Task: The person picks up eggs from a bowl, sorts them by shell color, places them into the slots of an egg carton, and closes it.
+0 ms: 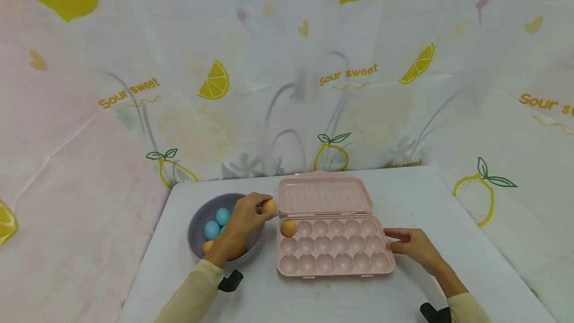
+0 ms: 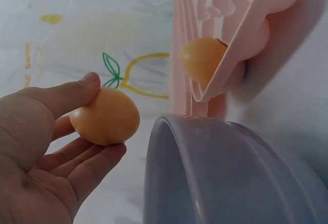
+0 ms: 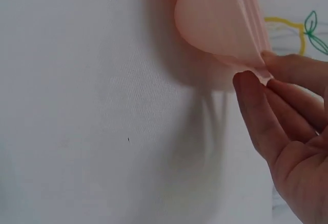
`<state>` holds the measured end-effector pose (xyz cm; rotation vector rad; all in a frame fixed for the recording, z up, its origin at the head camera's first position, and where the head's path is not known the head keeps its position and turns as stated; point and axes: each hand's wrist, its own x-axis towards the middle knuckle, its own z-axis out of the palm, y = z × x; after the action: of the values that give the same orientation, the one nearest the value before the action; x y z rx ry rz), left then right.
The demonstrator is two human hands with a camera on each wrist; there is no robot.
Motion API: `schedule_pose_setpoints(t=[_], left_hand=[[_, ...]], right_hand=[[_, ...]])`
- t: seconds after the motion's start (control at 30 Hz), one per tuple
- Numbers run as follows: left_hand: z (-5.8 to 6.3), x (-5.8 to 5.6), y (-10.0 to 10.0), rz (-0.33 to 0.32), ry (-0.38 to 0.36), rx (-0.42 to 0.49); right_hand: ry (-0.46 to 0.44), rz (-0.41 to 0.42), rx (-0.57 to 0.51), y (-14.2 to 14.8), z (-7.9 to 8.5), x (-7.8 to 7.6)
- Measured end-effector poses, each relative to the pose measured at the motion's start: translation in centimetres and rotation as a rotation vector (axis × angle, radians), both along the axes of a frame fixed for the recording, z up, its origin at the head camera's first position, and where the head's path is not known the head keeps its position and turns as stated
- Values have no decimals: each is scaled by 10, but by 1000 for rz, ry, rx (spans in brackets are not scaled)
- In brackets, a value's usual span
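White table (image 1: pixel 341 298) occupies the lower centre. Left of middle, the left hand (image 1: pixel 244 216) pinches one egg (image 1: pixel 269 207) near one bowl (image 1: pixel 194 233); at lower right, the right hand (image 1: pixel 414 248) pinches one carton (image 1: pixel 332 270) containing another egg (image 1: pixel 288 228).

The wider room could not be told, but the spot looked like a makeshift recording booth. Creased lemon-print sheeting (image 1: pixel 269 29), with orange "Sour sweet" lettering (image 1: pixel 349 75), stood behind the white table (image 1: pixel 350 300) and along both its sides, screening off whatever lay beyond. Black wrist fittings (image 1: pixel 230 281) also suggested recording, while a pink egg carton (image 1: pixel 325 196) and a grey bowl (image 1: pixel 194 236) brought household kitchenware to the tabletop.
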<state>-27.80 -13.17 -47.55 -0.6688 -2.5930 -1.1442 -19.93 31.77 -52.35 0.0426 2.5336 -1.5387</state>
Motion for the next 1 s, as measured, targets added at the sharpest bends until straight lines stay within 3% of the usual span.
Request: schedule_pose_setpoints(t=[0.2,0.47,0.63,0.83,1.0], left_hand=[[-1,0,-1,3,-1,-10],[1,0,-4,-18,-62,35],[1,-1,-6,-16,-71,51],[-4,-1,-7,-34,-33,3],[-6,1,-7,-41,-24,-17]], right_hand=[[-36,166,-91,5,-3,13],[-13,169,-176,12,-9,29],[-7,269,-149,14,-3,26],[11,335,-99,10,1,14],[137,390,41,5,3,7]])
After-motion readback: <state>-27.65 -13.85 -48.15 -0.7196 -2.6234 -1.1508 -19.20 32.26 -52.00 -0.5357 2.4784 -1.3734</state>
